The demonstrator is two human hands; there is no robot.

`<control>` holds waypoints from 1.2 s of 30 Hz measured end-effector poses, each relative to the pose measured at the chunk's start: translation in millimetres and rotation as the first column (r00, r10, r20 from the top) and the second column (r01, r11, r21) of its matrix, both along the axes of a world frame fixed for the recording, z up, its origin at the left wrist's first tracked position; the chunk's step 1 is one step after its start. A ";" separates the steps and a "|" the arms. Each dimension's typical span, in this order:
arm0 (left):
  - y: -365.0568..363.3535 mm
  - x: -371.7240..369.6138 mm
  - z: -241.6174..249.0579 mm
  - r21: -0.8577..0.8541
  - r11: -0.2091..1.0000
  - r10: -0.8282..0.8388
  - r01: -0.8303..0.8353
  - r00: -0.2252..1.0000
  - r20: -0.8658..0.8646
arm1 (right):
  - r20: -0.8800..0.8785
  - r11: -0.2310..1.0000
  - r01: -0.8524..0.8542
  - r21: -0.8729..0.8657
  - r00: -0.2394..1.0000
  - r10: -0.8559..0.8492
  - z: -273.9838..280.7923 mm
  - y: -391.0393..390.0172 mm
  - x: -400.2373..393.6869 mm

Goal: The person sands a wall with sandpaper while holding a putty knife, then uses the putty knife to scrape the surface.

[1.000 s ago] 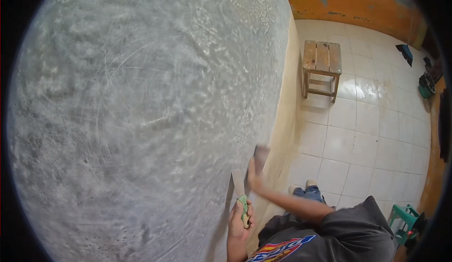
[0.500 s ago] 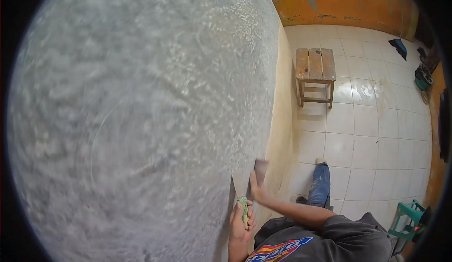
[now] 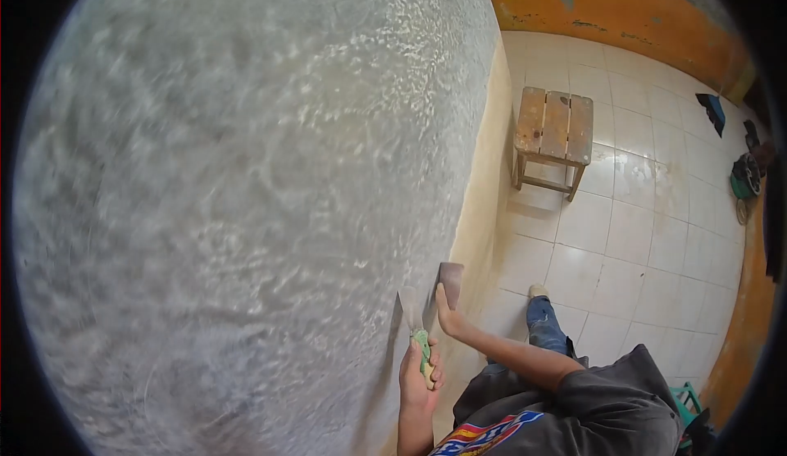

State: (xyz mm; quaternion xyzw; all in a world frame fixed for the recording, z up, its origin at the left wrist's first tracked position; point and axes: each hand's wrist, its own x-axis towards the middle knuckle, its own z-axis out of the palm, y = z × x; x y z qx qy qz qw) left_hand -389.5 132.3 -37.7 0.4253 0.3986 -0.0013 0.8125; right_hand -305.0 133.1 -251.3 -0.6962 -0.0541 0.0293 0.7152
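My left hand [image 3: 422,372] is closed round the green and yellowish handle of a scraper [image 3: 409,304], its metal blade pointing up beside the wall. Slightly above and to the right, my right hand [image 3: 448,313] holds a brown, sandpaper-like sheet [image 3: 450,282] against the lower part of the wall, with fingers pressed along it. The wall [image 3: 270,210] has a mottled grey-white surface and a beige band [image 3: 484,177] along its lower edge.
A wooden stool [image 3: 555,128] stands on the white tiled floor [image 3: 627,226] near the wall. My foot [image 3: 538,291] is below it. A blue broom head [image 3: 711,114] and a dark green container [image 3: 744,179] are at the far right, and a green plastic stool [image 3: 685,399] at the lower right.
The camera view has turned slightly. In it, my right hand and the brown sheet appear a little higher and flatter on the wall, and the scraper's blade leans more to the left.
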 end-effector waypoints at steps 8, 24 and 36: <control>-20.0 30.7 3.9 0.072 0.996 0.060 -0.061 0.998 0.013 | -0.332 0.957 -0.093 0.275 0.925 0.185 -0.1 -26.7 103.9; 0.8 68.7 2.6 -0.010 0.997 -0.079 0.080 0.996 0.048 | 0.130 0.995 0.050 0.081 0.990 -0.060 27.3 -6.3 51.3; 8.0 118.4 3.5 -0.021 0.982 -0.187 0.189 0.981 0.055 | 0.009 0.986 0.070 0.149 0.997 -0.073 37.6 -1.7 149.4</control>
